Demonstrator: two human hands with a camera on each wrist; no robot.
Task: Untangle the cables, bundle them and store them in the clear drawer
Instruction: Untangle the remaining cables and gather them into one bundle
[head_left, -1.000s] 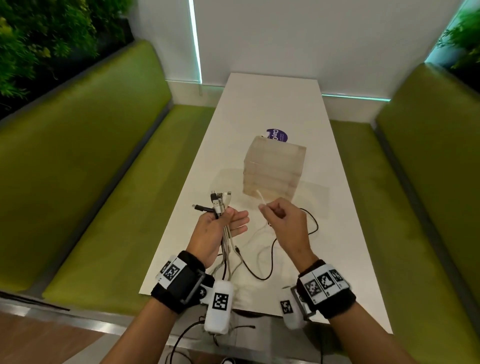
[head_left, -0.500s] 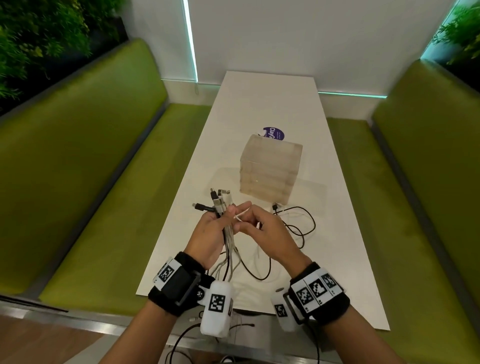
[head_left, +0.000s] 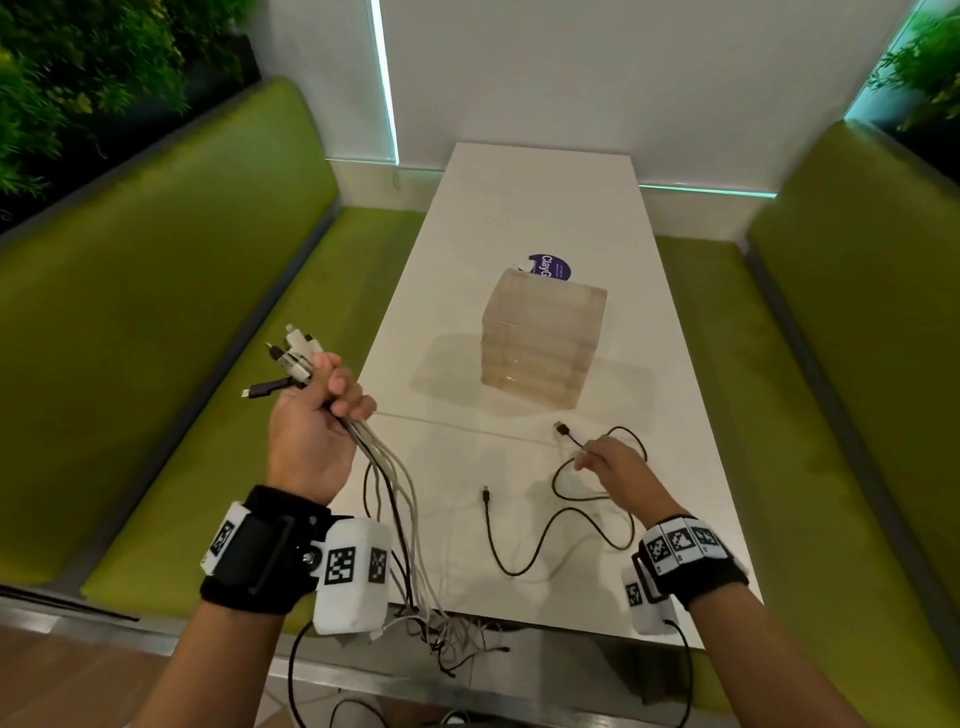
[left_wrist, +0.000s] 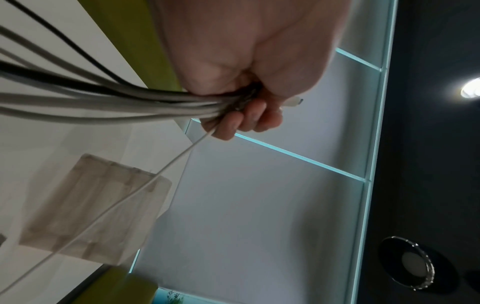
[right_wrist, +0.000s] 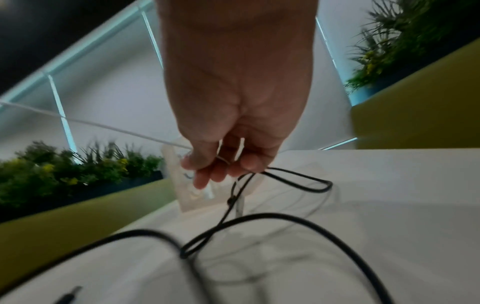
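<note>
Left hand (head_left: 311, 441) fists cables (head_left: 395, 499) beyond table (head_left: 519, 208) edge; right hand (head_left: 618, 473) seemingly pinches thin white cable (right_wrist: 116, 128)

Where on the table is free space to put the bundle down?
Free: the far table beyond the drawer unit and sticker; also the strip left of the drawer unit. Crowded: the near part, with the black cable by the right hand and the bundle hanging from the left hand.

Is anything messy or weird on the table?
Yes. A black cable sprawls in loose loops on the white table, and the bundle of cables in the left hand trails in a tangle over the table's near edge. Nothing looks broken or spilled.
</note>
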